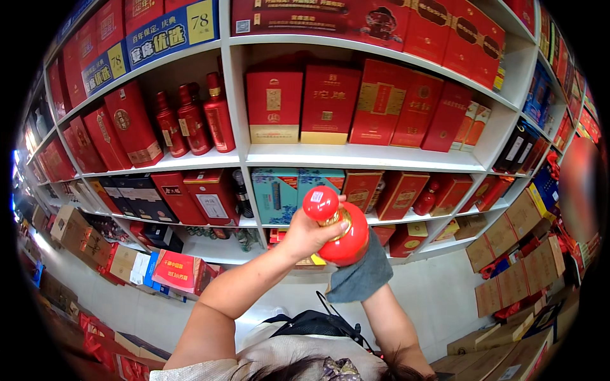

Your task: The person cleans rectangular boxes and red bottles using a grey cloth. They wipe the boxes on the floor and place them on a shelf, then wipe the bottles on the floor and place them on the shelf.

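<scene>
A glossy red bottle [350, 240] with a round red cap and a gold neck band is held up before the shelves. My left hand [310, 231] grips it around the neck, the thumb lying over the gold band. Against the bottle's lower right side rests a grey cloth [364, 274], which drapes downward. My right hand is hidden behind this cloth and the bottle; only the forearm shows below. How its fingers are placed cannot be seen.
White shelves [362, 157] with red gift boxes [329, 102] and red bottles [190, 119] stand in front. Cardboard cartons [517, 281] are on the floor at the right. More boxes [178, 271] stand at the lower left. A blurred red object is at the far right edge.
</scene>
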Demonstrator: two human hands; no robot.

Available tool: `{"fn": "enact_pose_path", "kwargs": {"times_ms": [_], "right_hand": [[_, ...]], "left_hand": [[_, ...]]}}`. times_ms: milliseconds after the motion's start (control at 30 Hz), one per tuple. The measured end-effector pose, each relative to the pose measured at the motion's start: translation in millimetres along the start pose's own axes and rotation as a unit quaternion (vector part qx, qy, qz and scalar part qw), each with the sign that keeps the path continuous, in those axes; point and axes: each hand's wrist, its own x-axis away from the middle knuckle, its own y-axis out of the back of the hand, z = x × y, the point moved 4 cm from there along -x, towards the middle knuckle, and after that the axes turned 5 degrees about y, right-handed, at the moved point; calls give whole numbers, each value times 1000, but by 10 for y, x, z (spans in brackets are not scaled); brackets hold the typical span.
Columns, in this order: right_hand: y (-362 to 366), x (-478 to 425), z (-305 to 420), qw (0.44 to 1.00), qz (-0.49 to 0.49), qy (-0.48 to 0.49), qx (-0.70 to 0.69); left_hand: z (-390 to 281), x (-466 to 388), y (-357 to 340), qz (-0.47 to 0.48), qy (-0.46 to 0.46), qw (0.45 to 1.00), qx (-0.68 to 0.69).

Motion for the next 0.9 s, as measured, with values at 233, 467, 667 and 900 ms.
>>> {"fn": "enact_pose_path", "kwargs": {"times_ms": [233,467,667,900], "right_hand": [[-275,-995,326,997,39,73,-6],[-587,-1671,465,992,71,101,-18],[-716,-1978,450,989,95,107,-23],[-762,-2288,362,983,124,135,-28]], "left_hand": [[-324,-554,678,-33,-16,999,-7],[-416,-1050,1271,-34,-25,998,-50],[-392,-1386,1610,-48,-12,997,-68],[-324,-1729,1776,-87,-10,992,-90]]}}
